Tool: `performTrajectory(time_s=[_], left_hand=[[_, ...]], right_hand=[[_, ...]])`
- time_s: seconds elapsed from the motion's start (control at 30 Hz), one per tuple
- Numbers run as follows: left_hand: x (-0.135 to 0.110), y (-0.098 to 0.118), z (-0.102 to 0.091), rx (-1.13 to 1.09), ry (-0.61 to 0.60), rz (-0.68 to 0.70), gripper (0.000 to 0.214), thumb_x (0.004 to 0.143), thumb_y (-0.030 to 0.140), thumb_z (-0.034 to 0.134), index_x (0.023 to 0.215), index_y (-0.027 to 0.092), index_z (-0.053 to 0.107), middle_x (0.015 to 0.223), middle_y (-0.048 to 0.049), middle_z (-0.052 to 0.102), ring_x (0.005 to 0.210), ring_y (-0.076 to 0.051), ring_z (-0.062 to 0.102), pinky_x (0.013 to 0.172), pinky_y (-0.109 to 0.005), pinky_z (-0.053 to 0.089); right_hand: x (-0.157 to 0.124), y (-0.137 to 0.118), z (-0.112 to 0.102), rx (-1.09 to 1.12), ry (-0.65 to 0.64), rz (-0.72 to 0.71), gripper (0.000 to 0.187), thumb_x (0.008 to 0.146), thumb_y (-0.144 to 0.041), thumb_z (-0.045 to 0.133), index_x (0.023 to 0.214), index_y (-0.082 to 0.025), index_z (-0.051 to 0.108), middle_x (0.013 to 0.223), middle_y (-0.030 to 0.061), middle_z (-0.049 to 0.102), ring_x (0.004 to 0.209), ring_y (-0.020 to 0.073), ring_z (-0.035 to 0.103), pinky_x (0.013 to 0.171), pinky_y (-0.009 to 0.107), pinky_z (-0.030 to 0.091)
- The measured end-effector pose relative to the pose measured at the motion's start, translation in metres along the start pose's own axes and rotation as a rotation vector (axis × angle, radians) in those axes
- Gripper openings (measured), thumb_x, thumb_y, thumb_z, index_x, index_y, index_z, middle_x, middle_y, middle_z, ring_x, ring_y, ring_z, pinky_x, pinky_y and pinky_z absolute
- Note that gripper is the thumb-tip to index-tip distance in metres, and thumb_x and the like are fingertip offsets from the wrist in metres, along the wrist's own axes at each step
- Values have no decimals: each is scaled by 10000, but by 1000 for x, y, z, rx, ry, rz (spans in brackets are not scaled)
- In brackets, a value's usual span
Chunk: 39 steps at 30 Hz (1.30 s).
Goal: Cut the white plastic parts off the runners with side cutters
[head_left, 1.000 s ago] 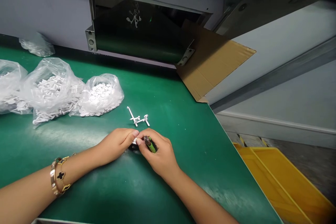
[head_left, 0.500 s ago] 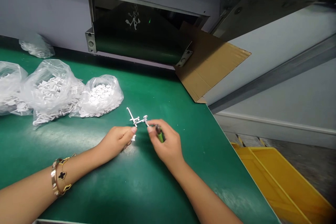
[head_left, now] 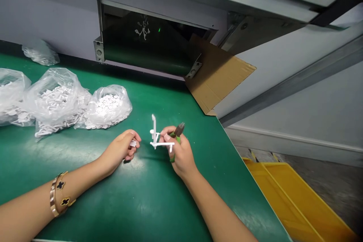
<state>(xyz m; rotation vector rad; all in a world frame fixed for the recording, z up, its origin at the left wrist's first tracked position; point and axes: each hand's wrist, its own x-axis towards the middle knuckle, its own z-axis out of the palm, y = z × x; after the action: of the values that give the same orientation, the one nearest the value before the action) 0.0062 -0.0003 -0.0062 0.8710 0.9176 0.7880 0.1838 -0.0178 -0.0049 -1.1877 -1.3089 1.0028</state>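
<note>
My right hand point(head_left: 180, 155) is lifted off the green table point(head_left: 159, 196) and grips green-handled cutting pliers point(head_left: 177, 133) together with a white plastic sprue frame point(head_left: 156, 138), pinched between thumb and fingertips. My left hand point(head_left: 121, 150) rests on the table just left of it, fingers curled round a small white plastic part point(head_left: 133, 143). A gold bracelet with black clovers sits on my left wrist point(head_left: 59, 193).
Three clear bags of white plastic parts point(head_left: 107, 106) point(head_left: 56, 100) point(head_left: 11, 96) lie at the left. A dark conveyor opening point(head_left: 147, 45) with another sprue on its belt is at the back, cardboard point(head_left: 218, 75) beside it. Yellow bins point(head_left: 295, 204) stand below the table's right edge.
My right hand reached forward, picked the white sprue frame off the table and lifted it, still holding the pliers. My left hand drew back slightly with a small white part.
</note>
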Motion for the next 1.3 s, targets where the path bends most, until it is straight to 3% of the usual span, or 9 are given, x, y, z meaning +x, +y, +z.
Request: performTrajectory(time_s=[0.1, 0.2, 0.27, 0.33, 0.43, 0.5, 0.6, 0.73, 1.3], left_hand=[[-2, -1, 1, 171, -27, -42, 381, 841, 516, 359, 712, 166, 435, 522, 78, 332, 379, -39, 223, 359, -160, 174], [-4, -5, 2, 409, -79, 38, 451, 823, 586, 342, 664, 172, 421, 500, 71, 328, 409, -61, 271, 392, -190, 218], [-5, -6, 1, 527, -83, 146, 444, 841, 562, 333, 637, 174, 404, 531, 53, 355, 469, -80, 321, 440, -208, 258], [-7, -5, -1, 643, -24, 249, 419, 869, 511, 315, 615, 181, 351, 564, 44, 343, 527, -96, 334, 495, -223, 279], [-9, 1, -4, 830, 74, 401, 386, 901, 436, 281, 604, 190, 273, 588, 38, 317, 560, -111, 323, 545, -240, 285], [-11, 5, -5, 896, 92, 464, 370, 914, 405, 259, 610, 194, 262, 598, 33, 325, 564, -118, 324, 555, -244, 288], [-12, 7, -5, 920, 93, 472, 369, 922, 407, 232, 620, 198, 269, 601, 29, 338, 563, -124, 334, 554, -245, 295], [-11, 2, -4, 898, 73, 439, 387, 924, 432, 203, 628, 199, 291, 605, 27, 361, 567, -125, 357, 552, -245, 310], [-9, -4, 0, 842, 24, 375, 400, 911, 433, 207, 608, 198, 322, 579, 28, 360, 559, -128, 358, 547, -255, 317]], right_hand=[[-8, -5, 5, 26, -219, -43, 155, 823, -344, 503, 799, -193, 526, 639, -21, 534, 591, 114, 509, 566, 238, 416], [-13, -9, 9, -15, -368, -111, 164, 837, -348, 485, 796, -196, 529, 655, -13, 536, 615, 120, 528, 588, 249, 432], [-13, -9, 10, -48, -357, -131, 182, 844, -361, 462, 905, -200, 521, 690, -6, 543, 633, 128, 540, 600, 259, 443], [-12, -7, 8, -175, -252, -111, 197, 852, -352, 424, 961, -203, 489, 688, -11, 529, 621, 129, 528, 586, 258, 436], [-11, -2, 7, -595, -132, -74, 64, 805, -267, 431, 776, -211, 444, 637, -26, 474, 575, 130, 469, 545, 253, 385], [-12, -1, 7, -844, -189, -115, 70, 731, -206, 470, 713, -213, 403, 672, -13, 486, 614, 145, 462, 560, 262, 366], [-17, -1, 10, -989, -296, -248, 100, 700, -213, 492, 738, -211, 400, 740, 17, 510, 672, 168, 467, 574, 271, 356], [-23, -4, 14, -1034, -306, -352, 128, 739, -289, 483, 720, -216, 380, 693, 11, 485, 609, 159, 449, 518, 258, 317], [-26, -2, 12, -1134, -324, -437, 129, 780, -296, 453, 722, -212, 374, 675, 8, 484, 558, 139, 421, 493, 246, 284]])
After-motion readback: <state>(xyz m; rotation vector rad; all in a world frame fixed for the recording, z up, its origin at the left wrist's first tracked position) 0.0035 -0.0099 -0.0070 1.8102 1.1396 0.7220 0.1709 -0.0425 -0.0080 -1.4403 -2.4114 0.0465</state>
